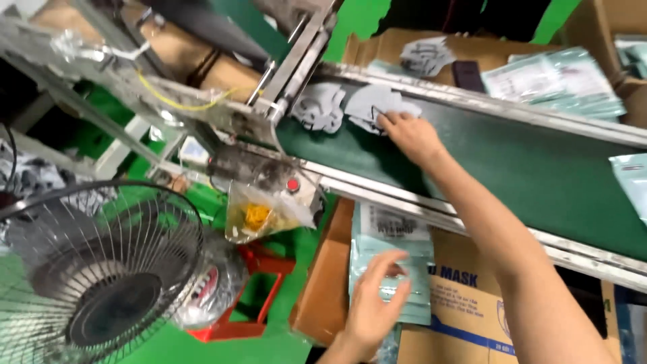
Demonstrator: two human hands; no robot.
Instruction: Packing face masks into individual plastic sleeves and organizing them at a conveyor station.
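**Inspector:** Nearest the camera, the left hand (375, 305) lay with fingers spread and loosely apart over a stack of pale teal sealed packets (391, 269); fingertips touched the top packet, nothing clamped; the stack sat inside an open cardboard box (465, 317) below the conveyor.

**Clerk:** And to the left of that?

**Inspector:** A wire-caged fan (101, 276) stood low at the left, above a green floor (269, 344); a clear bag with yellow contents (259, 216) hung beside a red button (292, 185) on the machine frame (222, 114).

**Clerk:** The other hand?

**Inspector:** Farther out, the right hand (412, 137) reached across the green conveyor belt (512, 175); its fingers pressed down on a grey face mask (377, 104), flat on the belt, near the machine's outlet; whether the grip pinched it, I could not tell; a second grey mask (320, 106) lay just beside it, to the left.

**Clerk:** Beyond the belt?

**Inspector:** More teal packets (552, 81) lay in cardboard boxes on the far side, with another grey mask (426, 55) among them.
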